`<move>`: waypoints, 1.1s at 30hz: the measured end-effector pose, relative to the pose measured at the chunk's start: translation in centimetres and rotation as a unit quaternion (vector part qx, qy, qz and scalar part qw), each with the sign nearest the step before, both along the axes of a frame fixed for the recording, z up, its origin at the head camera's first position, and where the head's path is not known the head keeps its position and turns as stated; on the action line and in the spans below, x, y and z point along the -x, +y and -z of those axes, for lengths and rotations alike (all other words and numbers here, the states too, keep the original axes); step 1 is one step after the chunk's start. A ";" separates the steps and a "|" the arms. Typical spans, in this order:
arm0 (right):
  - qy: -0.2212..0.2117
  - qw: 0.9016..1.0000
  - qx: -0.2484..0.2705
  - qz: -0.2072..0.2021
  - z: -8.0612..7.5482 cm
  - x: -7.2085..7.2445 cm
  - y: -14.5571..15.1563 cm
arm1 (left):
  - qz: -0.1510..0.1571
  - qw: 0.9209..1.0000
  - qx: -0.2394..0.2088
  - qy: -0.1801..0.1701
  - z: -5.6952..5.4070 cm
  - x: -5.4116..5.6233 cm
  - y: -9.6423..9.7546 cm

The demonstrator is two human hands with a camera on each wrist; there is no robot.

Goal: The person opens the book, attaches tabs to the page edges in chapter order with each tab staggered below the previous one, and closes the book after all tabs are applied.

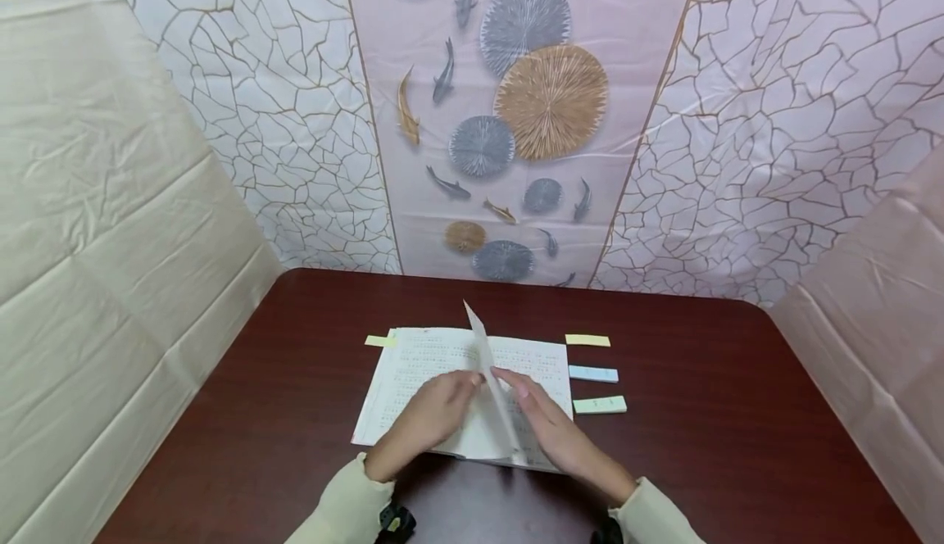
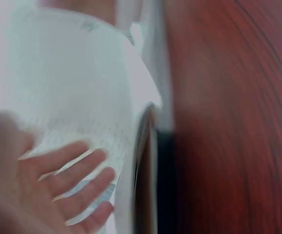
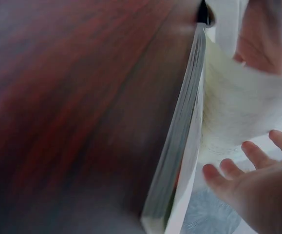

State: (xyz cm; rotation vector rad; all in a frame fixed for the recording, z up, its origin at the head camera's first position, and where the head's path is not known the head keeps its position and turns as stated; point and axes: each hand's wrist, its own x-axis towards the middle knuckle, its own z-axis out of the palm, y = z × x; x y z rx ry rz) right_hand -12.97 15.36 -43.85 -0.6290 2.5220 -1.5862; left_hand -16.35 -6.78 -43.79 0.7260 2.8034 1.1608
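We look down on a dark red-brown table [image 1: 708,413] with wood grain and rounded far corners, its left and right edges spreading apart toward us and a pale sheen on the near part. Along the far edge hangs a pinkish printed panel [image 1: 516,93] of grey and gold round leaf shapes and fish, flanked on the left by a white cloth [image 1: 295,102] and on the right by a matching cloth [image 1: 782,118], both veined with brown crackle lines. Creased cream fabric [image 1: 111,241] rises beside the left edge, and a pinker fabric [image 1: 878,347] beside the right edge. On the table, between these two side edges and set back from the far edge, we see a book [image 1: 413,380] spread flat, with one leaf [image 1: 482,346] standing nearly upright out of its middle. A yellow tab [image 1: 380,341] sticks out at its far left corner; along its right side come a pale yellow tab [image 1: 587,340], a blue tab [image 1: 593,374] and a green tab [image 1: 600,405], far to near. The left hand [image 1: 441,406] is at the leaf's left, fingers loosely extended and apart in the left wrist view; the right hand [image 1: 544,418] is at its right, fingers outstretched. We see neither hand gripping anything, and we cannot tell whether the left one touches the leaf. Cream sleeves [image 1: 342,499] cover both forearms.
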 end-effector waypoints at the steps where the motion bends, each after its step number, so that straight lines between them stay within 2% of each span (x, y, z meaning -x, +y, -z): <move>1: 0.007 1.000 -0.016 -0.015 0.1 0.0 -0.2 | -0.025 0.997 -0.058 -0.036 -0.3 0.2 -0.3; 3: 0.005 0.998 -0.040 -0.041 0.1 0.0 -0.7 | -0.073 0.982 -0.143 -0.101 -1.0 0.4 -1.1; 5: -0.009 0.997 -0.059 -0.058 0.1 0.0 -1.1 | -0.096 0.963 -0.199 -0.151 -1.6 0.7 -1.7; 6: -0.016 0.995 -0.067 -0.066 0.1 0.0 -1.2 | -0.106 0.954 -0.219 -0.175 -1.9 0.8 -2.1; 8: -0.027 0.993 -0.085 -0.080 0.1 0.0 -1.5 | -0.117 0.940 -0.242 -0.211 -2.4 1.0 -2.9; 10: -0.035 0.990 -0.106 -0.091 0.1 -0.1 -1.7 | -0.133 0.934 -0.242 -0.227 -2.8 1.3 -3.9; 12: -0.041 0.986 -0.126 -0.098 0.2 -0.1 -1.8 | -0.149 0.939 -0.221 -0.216 -3.0 1.7 -4.9; 14: -0.045 0.984 -0.143 -0.100 0.2 -0.1 -1.9 | -0.157 0.951 -0.189 -0.187 -3.1 2.2 -5.9; 17: -0.056 0.980 -0.166 -0.097 0.3 0.0 -2.0 | -0.153 0.968 -0.138 -0.142 -3.2 2.7 -7.5; 19: -0.059 0.977 -0.182 -0.096 0.2 0.0 -2.1 | -0.154 0.974 -0.110 -0.124 -3.2 2.8 -8.5; 22: -0.057 0.970 -0.214 -0.100 0.2 -0.1 -2.4 | -0.169 0.976 -0.067 -0.123 -3.2 2.6 -9.8; 26: -0.047 0.957 -0.263 -0.109 0.1 -0.2 -3.1 | -0.180 0.970 -0.035 -0.158 -2.8 2.2 -11.0; 29: -0.042 0.950 -0.288 -0.110 0.0 -0.3 -3.5 | -0.182 0.969 -0.010 -0.169 -2.2 2.0 -11.6; 33: -0.037 0.947 -0.301 -0.107 0.0 -0.4 -4.0 | -0.191 0.968 0.054 -0.153 -1.0 1.7 -11.8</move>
